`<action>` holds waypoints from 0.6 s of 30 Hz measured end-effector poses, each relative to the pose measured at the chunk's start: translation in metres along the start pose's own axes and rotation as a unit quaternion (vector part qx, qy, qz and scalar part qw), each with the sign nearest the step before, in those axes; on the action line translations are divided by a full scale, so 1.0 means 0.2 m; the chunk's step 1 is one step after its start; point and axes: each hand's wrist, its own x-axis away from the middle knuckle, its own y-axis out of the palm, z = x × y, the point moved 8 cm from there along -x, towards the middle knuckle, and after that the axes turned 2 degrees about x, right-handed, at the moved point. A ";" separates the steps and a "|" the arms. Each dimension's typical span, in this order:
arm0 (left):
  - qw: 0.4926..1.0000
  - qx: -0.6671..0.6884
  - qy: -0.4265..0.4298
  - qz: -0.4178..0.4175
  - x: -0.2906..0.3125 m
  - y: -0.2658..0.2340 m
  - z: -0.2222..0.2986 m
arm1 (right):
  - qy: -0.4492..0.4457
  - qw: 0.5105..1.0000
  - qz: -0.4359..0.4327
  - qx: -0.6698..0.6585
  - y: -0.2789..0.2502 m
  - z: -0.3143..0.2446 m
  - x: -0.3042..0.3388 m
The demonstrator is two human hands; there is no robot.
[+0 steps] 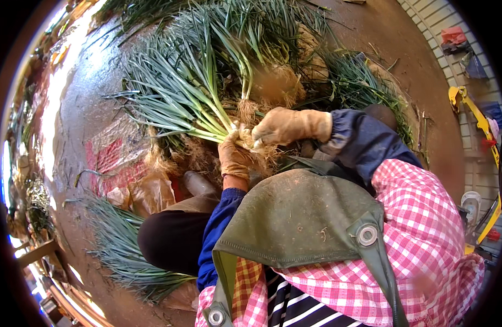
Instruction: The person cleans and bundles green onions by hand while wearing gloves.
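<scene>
A bunch of green onions (199,109) fans out to the upper left, its pale stems gathered low in my left hand (234,158). That hand wears a tan work glove and is closed around the stems near their roots. My right hand (286,126), gloved alike, is closed with its fingertips at the white root ends of the bunch; whether it pinches a stem, a root or a peel is hidden. Stringy roots (267,155) hang below the two hands. Just beyond stands a larger heap of green onions (256,32) with a tangled root ball (278,84).
Another pile of green onions (128,253) lies on the floor at my left. A crumpled clear and red plastic sheet (106,158) is spread near it. More onion leaves (365,82) lie at the right. A green apron (300,218) covers my lap. A yellow-framed object (482,120) stands by the tiled wall.
</scene>
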 end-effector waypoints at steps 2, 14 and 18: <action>1.000 0.002 0.001 -0.006 0.03 0.05 -0.01 | 0.075 0.977 -0.014 -0.197 -0.13 -0.15 0.08; 0.999 -0.029 -0.007 -0.026 0.10 0.19 0.01 | 0.251 0.871 0.285 -0.310 0.01 0.86 -0.59; 1.000 -0.007 -0.008 0.008 0.08 0.06 0.02 | 0.271 0.885 0.375 -0.053 0.00 0.74 -0.48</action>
